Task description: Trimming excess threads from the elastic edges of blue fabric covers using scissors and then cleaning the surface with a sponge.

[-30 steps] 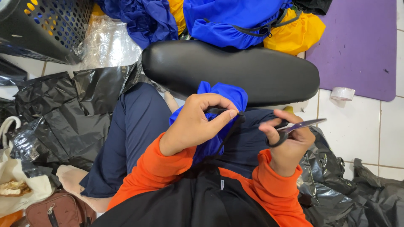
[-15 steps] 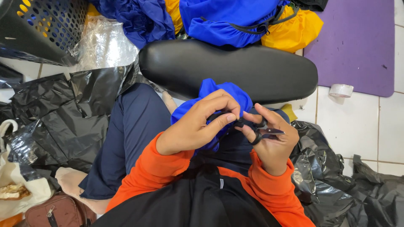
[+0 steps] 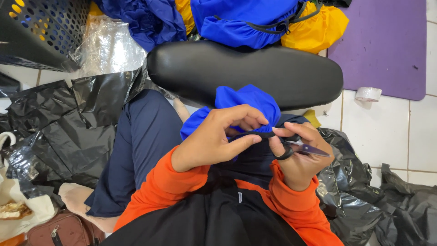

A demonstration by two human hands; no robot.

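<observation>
My left hand (image 3: 216, 136) pinches a black strap or cord at the edge of a bunched blue fabric piece (image 3: 246, 102) held over my lap. My right hand (image 3: 298, 157) grips small black-handled scissors (image 3: 296, 148), blades pointing right, its fingertips touching the same black strap. Both hands meet just in front of a black padded stool seat (image 3: 246, 68). Orange sleeves cover both wrists.
Blue and yellow fabric items (image 3: 255, 18) pile up beyond the stool. A black perforated basket (image 3: 41, 27) and clear plastic (image 3: 109, 45) sit upper left; black plastic bags (image 3: 59, 132) lie left and right. A purple mat (image 3: 382, 41) and tape roll (image 3: 368, 94) are on the tiled floor.
My right hand with the scissors has moved left toward my left hand, and its fingers now touch the black strap at the blue fabric.
</observation>
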